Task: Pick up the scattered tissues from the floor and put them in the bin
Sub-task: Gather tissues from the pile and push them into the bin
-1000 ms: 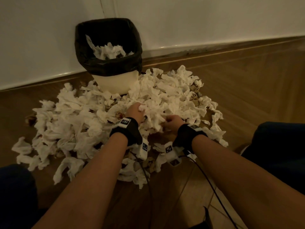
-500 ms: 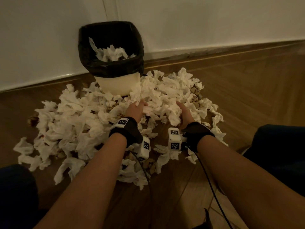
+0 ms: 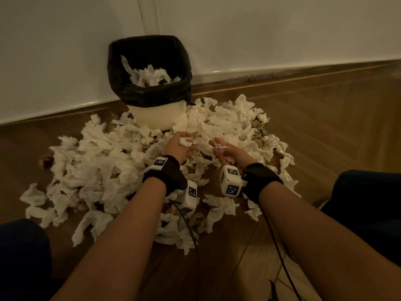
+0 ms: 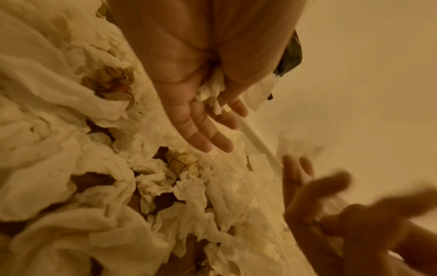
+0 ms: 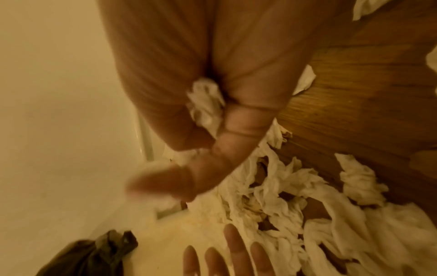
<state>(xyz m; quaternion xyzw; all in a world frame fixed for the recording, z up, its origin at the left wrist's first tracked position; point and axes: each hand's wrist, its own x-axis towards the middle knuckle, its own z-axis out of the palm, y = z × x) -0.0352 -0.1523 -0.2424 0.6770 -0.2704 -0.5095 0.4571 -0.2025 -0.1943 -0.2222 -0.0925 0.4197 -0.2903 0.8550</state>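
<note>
Both hands hover just above the tissues (image 3: 121,161) heaped on the floor (image 3: 325,127) by the bin (image 3: 152,114). Left hand (image 3: 179,146) pinches a small wad (image 4: 210,89) at the thumb with its fingers (image 4: 205,130) straight, and the right hand (image 3: 227,153) grips another scrap (image 5: 205,100).

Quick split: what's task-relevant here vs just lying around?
Job:
- pile of crumpled white tissues on the wooden floor
- cream bin with black liner, already part filled
- left hand, pinching a tissue scrap
- right hand, pinching a tissue scrap

Lying about:
- brown crumpled paper bits among the pile
- black cables

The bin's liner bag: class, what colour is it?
Black. The liner bag folds over a cream bin; clearest in the head view.
</note>
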